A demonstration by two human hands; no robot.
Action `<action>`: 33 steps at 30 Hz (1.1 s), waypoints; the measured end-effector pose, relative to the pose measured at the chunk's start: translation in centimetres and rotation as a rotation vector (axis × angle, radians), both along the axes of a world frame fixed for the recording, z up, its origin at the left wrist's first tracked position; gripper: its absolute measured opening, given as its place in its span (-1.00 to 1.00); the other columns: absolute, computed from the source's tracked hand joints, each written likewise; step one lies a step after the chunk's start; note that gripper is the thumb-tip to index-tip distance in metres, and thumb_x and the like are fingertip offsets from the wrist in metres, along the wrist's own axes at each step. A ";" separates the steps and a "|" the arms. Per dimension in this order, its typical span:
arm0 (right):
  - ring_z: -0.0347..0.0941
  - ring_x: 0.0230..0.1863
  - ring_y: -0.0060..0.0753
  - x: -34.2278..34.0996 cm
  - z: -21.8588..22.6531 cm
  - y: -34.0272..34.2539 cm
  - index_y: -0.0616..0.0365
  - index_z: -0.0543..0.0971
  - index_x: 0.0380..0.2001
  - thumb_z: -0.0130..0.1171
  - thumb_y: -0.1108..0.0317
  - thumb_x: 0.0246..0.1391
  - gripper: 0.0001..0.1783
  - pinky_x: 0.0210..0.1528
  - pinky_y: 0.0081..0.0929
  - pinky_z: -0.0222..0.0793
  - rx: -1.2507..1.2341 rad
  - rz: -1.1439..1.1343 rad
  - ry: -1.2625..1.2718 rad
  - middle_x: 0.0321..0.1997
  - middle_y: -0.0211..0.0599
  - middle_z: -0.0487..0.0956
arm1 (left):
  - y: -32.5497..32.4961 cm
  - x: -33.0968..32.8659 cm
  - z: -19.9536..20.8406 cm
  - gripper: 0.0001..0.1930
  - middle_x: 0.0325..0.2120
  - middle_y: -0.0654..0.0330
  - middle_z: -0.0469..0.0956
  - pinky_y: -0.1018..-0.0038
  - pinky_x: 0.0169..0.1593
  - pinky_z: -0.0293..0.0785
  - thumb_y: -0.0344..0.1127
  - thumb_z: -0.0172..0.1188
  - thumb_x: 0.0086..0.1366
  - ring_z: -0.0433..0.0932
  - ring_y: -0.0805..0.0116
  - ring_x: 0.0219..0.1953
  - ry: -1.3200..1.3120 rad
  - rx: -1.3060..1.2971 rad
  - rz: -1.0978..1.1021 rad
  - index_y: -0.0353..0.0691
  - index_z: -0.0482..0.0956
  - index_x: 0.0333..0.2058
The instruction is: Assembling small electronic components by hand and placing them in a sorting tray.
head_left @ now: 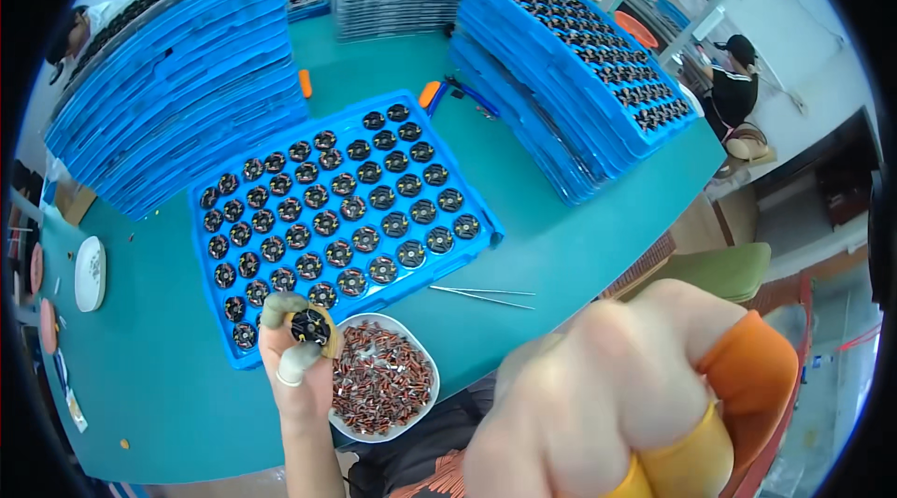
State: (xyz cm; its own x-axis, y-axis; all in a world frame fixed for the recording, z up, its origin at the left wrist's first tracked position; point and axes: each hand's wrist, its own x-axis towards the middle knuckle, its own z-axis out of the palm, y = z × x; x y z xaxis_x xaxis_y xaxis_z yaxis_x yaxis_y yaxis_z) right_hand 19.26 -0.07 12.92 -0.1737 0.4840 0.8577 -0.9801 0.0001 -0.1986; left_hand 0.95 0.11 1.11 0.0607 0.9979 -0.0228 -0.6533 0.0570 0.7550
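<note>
Near left, the left hand (pixel 304 388) pinches a round black motor part (pixel 308 326) at the blue tray's (pixel 425 272) near edge. Next comes a white bowl (pixel 374 436) of copper-coloured pieces (pixel 385 384), then the right hand (pixel 607 386), curled (whether around anything, I cannot tell).

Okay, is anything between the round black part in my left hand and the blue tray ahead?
Nothing visible stands between the round black part in your left hand and the blue tray. The white bowl sits to the hand's right.
</note>
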 end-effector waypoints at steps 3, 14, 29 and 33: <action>0.29 -0.65 -0.19 1.6 0.8 -1.4 0.17 0.35 -0.61 -0.12 0.10 0.05 -0.64 -0.45 -0.05 0.29 0.014 0.058 0.012 -0.70 -0.17 0.34 | -0.2 0.3 -0.7 -0.64 -0.58 0.27 0.26 0.58 -0.59 0.23 -0.43 0.08 -0.24 0.29 0.48 -0.63 0.006 -0.091 0.081 -0.20 0.29 -0.34; 0.22 -0.75 -0.30 0.0 3.9 -3.5 0.15 0.35 -0.64 -0.10 -0.01 0.04 -0.56 -0.42 0.04 0.34 0.146 0.334 0.084 -0.74 -0.23 0.30 | -0.5 -0.4 -0.9 -0.61 -0.52 0.28 0.30 0.61 -0.56 0.19 -0.42 0.09 -0.18 0.30 0.51 -0.62 -0.029 0.020 0.028 -0.21 0.32 -0.26; 0.15 -0.81 -0.37 -6.7 5.9 -4.6 0.18 0.32 -0.71 -0.14 -0.09 0.04 -0.46 -0.44 0.07 0.37 0.186 0.418 0.143 -0.78 -0.26 0.26 | -0.3 0.0 -0.4 -0.61 -0.50 0.31 0.34 0.61 -0.48 0.31 -0.38 0.14 -0.15 0.40 0.50 -0.51 -0.105 0.011 0.003 -0.19 0.33 -0.24; 0.16 -0.80 -0.38 -7.5 6.6 -5.0 0.18 0.32 -0.71 -0.15 -0.04 0.06 -0.49 -0.39 0.12 0.37 0.219 0.492 0.126 -0.75 -0.25 0.29 | 0.2 -0.9 -1.3 -0.64 -0.49 0.29 0.37 0.60 -0.47 0.32 -0.41 0.11 -0.13 0.40 0.50 -0.50 -0.129 0.030 -0.059 -0.20 0.33 -0.26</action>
State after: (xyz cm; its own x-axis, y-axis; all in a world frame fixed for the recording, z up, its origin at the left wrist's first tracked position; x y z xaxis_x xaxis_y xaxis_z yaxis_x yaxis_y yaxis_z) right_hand 11.75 -5.08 19.54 -0.2242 0.1796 0.9578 -0.8910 -0.4360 -0.1268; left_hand 0.08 0.34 -0.21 0.1201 0.9926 0.0191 -0.7411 0.0769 0.6669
